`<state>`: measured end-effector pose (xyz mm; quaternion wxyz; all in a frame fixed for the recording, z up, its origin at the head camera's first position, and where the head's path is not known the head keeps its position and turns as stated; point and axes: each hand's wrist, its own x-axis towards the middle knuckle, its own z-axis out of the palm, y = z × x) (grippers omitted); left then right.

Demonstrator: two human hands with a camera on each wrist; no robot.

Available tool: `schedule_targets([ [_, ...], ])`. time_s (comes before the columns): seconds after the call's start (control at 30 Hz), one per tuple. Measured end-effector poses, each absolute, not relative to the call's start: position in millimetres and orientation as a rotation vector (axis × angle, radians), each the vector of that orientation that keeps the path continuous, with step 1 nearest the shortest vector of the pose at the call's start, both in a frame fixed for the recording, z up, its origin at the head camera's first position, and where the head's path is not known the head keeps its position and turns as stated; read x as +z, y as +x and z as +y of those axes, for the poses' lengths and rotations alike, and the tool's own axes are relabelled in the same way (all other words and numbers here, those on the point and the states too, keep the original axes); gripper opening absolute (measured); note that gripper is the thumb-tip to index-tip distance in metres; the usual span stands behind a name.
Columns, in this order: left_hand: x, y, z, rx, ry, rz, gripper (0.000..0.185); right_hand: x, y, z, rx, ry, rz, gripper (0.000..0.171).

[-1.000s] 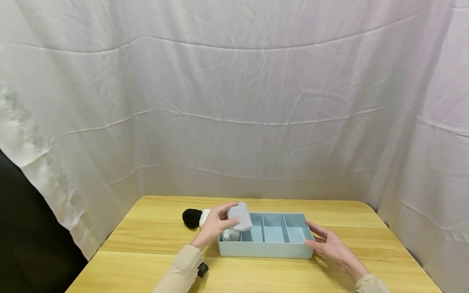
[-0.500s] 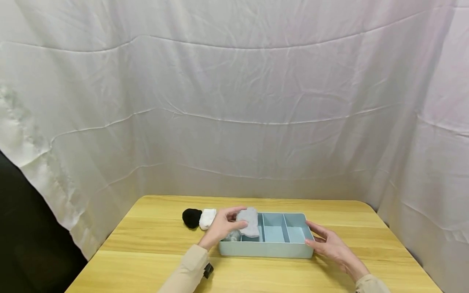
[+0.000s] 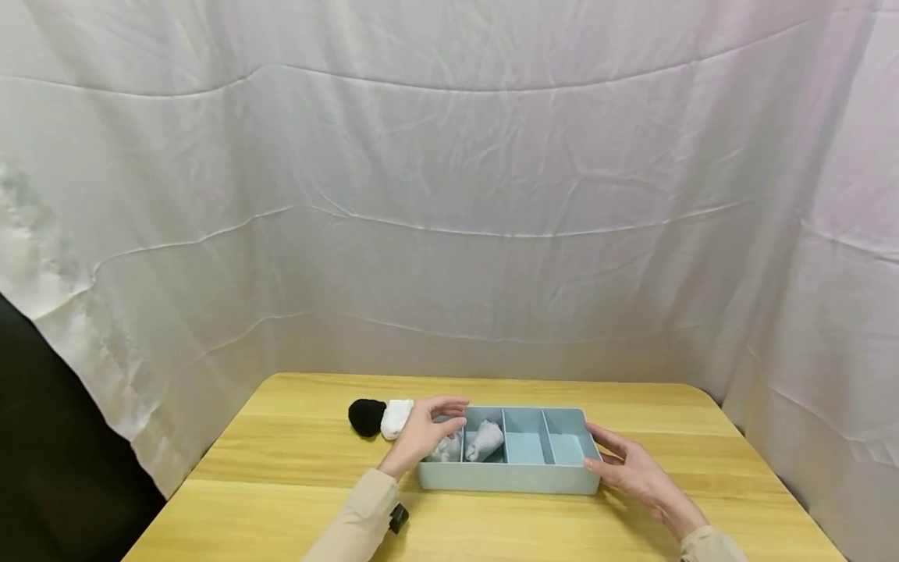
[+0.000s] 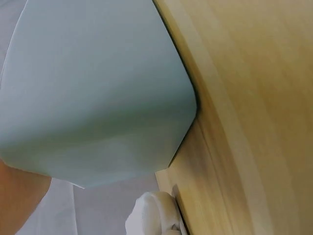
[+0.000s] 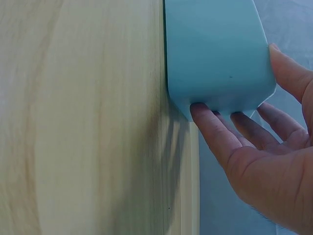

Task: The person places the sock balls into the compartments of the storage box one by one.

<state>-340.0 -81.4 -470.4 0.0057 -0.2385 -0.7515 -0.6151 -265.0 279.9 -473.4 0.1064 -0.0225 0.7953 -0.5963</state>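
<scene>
Currently, right grip (image 3: 637, 472) holds one end of the pale-blue plastic box (image 3: 509, 478) with four compartments; useful against sliding. Left grip (image 3: 424, 429), relaxed and empty, should rise straight, leaving the soft pale-grey cloth bundle (image 3: 485, 442) undisturbed in second compartment (image 3: 485, 414) from left.

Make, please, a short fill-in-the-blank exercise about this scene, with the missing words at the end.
1. The box is divided into ____ compartments.
2. Pale bundles show in ____ of them.
3. In the head view, the right hand touches the box's ____ end.
4. On the table, a black bundle lies beside a ____ one.

Missing words: four; two; right; white.
</scene>
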Motion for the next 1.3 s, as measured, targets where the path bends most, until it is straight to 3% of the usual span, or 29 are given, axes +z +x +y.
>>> schedule_targets([
  [0.5,-462.7,-348.7,-109.9,-1.925,-0.477,-2.265,0.019,-471.1,-266.8,279.9,-1.771,-0.069,2.342,0.079],
  [1.0,-449.8,-346.3,-151.5,-1.941,-0.287,-2.234,0.026,-473.8,-266.1,279.9,-1.755,-0.081,2.349,0.078],
  [1.3,-470.0,-358.9,-179.6,-1.884,-0.269,-2.161,0.026,-472.9,-264.6,278.9,-1.751,-0.062,2.355,0.076],
])
